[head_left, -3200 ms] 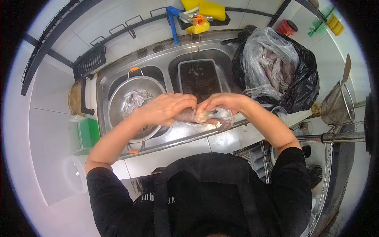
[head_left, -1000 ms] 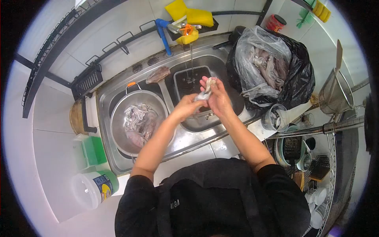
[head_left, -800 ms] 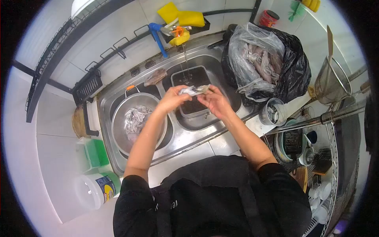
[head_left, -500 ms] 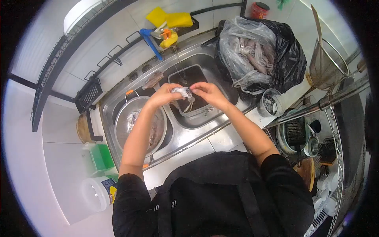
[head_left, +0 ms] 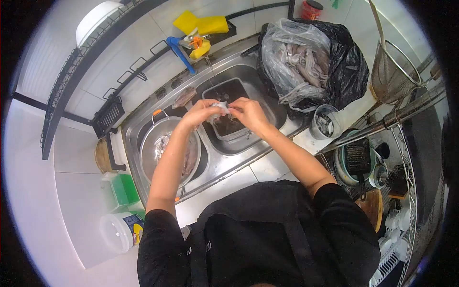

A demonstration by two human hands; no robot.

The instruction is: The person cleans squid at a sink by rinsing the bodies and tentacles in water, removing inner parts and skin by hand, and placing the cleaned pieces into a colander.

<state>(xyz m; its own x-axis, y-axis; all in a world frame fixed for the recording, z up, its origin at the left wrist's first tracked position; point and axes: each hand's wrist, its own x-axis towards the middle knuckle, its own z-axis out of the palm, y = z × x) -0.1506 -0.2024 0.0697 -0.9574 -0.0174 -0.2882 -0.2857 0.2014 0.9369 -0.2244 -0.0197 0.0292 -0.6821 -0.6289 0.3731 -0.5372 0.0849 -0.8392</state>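
Over the right sink basin, my left hand [head_left: 200, 114] is closed around a pale, wet squid [head_left: 221, 107]. The fingers of my right hand [head_left: 248, 114] pinch the same squid from the other side. Below both hands a rectangular container [head_left: 239, 135] holds dark water, and a thin stream runs from the tap [head_left: 200, 47] behind. In the left basin stands a metal colander or pot [head_left: 149, 158] with several squid in it. One more squid [head_left: 184, 97] lies on the ledge between the basins. A plastic bag [head_left: 282, 91] full of squid sits at the right.
A small tub [head_left: 326, 125] with dark, shiny scraps stands right of the sink. Yellow cloths [head_left: 201, 23] hang behind the tap. A mesh strainer [head_left: 393, 76] and a metal rack [head_left: 406, 158] flank the right side. A green container [head_left: 125, 189] stands at the left.
My right hand has moved closer to my left, and its fingers now grip the squid. The squid hangs less far down between the hands.
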